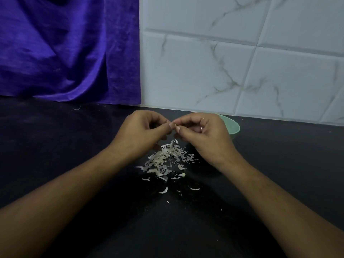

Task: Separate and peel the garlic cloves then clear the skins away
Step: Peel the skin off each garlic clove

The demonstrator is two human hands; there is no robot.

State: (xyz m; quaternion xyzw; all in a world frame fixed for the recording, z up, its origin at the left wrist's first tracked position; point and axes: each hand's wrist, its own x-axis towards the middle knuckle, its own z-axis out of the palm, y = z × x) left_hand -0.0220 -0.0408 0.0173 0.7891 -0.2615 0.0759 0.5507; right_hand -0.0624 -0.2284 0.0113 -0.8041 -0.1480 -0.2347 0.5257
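As left hand (147, 131) and right hand (202, 134) curl together, held thing unclear, skins (167, 159) beneath.

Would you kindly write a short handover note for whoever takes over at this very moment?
Left hand and right hand: raised, fingertips meeting, both pinching a small piece, probably a clove, mostly hidden.
Skins: loose pile on the black countertop under the hands, strays scattered nearer the person.
Green bowl: behind the right hand; contents hidden.
Done: many skins are off.
Left: finish this piece, check for unpeeled cloves, then clear every skin away.
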